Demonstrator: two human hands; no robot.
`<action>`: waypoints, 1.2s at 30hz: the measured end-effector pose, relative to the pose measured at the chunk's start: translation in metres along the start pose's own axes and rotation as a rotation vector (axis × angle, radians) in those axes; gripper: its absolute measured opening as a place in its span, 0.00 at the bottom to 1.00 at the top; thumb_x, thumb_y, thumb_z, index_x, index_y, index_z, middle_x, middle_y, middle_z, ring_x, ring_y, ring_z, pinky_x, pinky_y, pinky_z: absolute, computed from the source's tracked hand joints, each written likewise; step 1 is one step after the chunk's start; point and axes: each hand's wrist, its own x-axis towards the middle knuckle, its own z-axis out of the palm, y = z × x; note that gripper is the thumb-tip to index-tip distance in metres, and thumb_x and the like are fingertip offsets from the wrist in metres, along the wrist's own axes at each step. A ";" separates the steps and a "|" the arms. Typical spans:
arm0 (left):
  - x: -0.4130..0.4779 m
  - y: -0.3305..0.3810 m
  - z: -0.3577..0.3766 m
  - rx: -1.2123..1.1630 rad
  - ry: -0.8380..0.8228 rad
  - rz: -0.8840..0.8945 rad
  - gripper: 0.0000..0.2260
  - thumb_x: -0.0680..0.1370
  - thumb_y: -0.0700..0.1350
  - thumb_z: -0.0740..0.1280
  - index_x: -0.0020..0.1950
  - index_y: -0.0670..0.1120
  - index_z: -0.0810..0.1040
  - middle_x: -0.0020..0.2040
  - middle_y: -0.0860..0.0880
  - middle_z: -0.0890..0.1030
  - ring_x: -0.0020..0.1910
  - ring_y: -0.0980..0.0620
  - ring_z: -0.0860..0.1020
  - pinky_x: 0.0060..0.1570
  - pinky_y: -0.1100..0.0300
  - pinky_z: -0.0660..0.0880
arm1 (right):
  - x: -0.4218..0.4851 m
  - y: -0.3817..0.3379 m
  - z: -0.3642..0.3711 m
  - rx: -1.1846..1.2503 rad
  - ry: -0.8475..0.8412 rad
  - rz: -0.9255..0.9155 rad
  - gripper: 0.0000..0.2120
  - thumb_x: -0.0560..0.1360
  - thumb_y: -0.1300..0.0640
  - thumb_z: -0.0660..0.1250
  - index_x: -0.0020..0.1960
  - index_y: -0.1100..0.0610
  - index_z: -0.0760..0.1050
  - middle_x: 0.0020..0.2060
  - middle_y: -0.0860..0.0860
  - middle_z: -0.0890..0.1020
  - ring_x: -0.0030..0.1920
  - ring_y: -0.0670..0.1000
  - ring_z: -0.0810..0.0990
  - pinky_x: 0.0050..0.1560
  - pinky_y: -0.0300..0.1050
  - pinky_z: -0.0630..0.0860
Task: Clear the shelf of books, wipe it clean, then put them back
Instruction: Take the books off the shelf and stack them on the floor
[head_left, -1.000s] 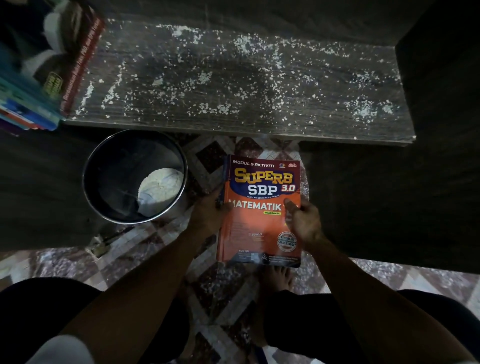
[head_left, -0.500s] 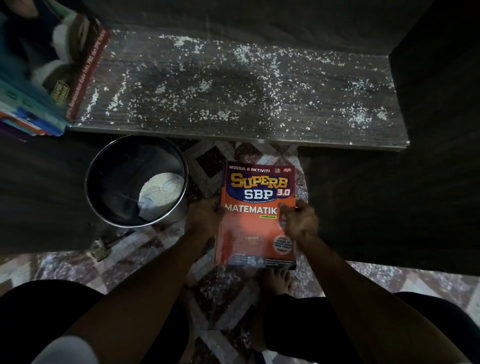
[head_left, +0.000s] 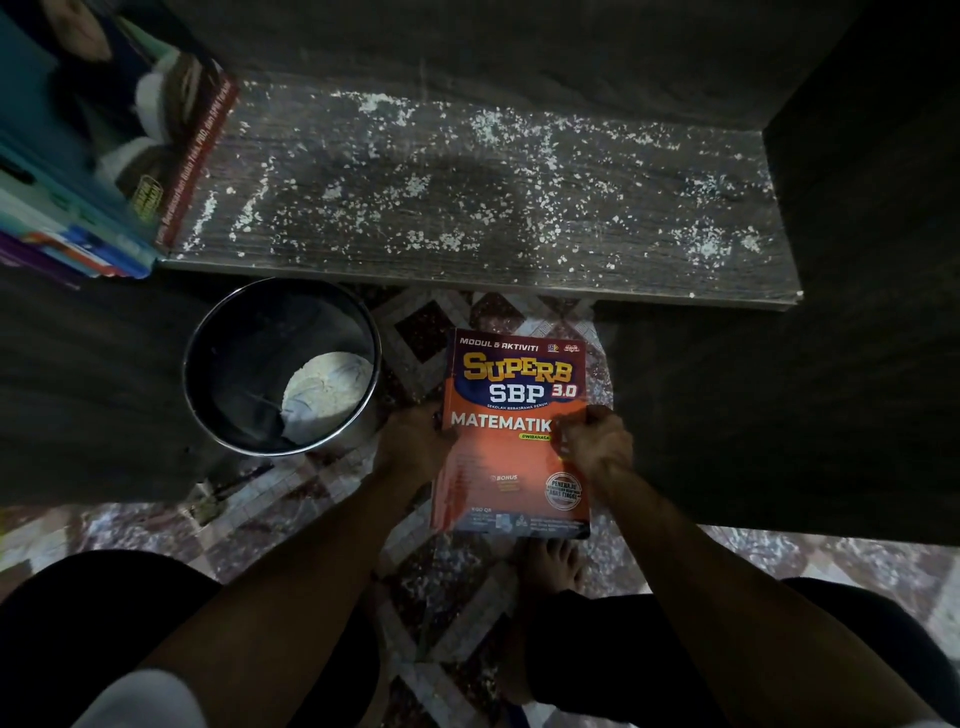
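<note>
Orange book (head_left: 514, 457) is sitting almost exactly where it was a second ago, just in front of the shelf's (head_left: 467, 249) front edge, hanging over the tiled floor (head_left: 426, 332), cover facing up at me. Only the view is tipping a bit. Left hand (head_left: 415, 447) is still gripping the book's left edge, fingers curled behind it. Right hand (head_left: 597, 447) is pinching the right edge, thumb on the cover. Stack of books (head_left: 78, 171) is still sitting at the shelf's left end. White specks (head_left: 415, 184) are covering the rest of the board. Bucket (head_left: 208, 374) is standing on the floor below the front edge, cloth (head_left: 327, 389) inside. I'm judging clearing is unfinished and wiping hasn't started
</note>
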 end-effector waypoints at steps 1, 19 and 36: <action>0.000 0.000 -0.001 0.009 -0.003 -0.004 0.18 0.70 0.57 0.69 0.56 0.49 0.83 0.49 0.47 0.85 0.46 0.47 0.83 0.50 0.48 0.80 | 0.003 0.003 0.001 0.015 -0.013 0.003 0.11 0.70 0.48 0.73 0.49 0.54 0.82 0.46 0.53 0.86 0.45 0.57 0.84 0.51 0.57 0.82; -0.061 0.079 -0.040 0.167 -0.046 0.156 0.13 0.73 0.47 0.71 0.57 0.49 0.80 0.53 0.49 0.83 0.53 0.49 0.80 0.54 0.58 0.75 | -0.071 -0.058 -0.057 -0.096 -0.253 -0.168 0.08 0.74 0.59 0.73 0.51 0.54 0.77 0.48 0.48 0.82 0.52 0.54 0.82 0.53 0.45 0.78; -0.160 0.161 -0.120 0.866 0.327 0.413 0.17 0.77 0.54 0.63 0.62 0.48 0.75 0.60 0.45 0.78 0.59 0.44 0.75 0.56 0.53 0.71 | -0.187 -0.156 -0.110 -0.845 -0.302 -0.763 0.21 0.75 0.50 0.70 0.67 0.52 0.73 0.64 0.51 0.79 0.61 0.54 0.79 0.62 0.52 0.76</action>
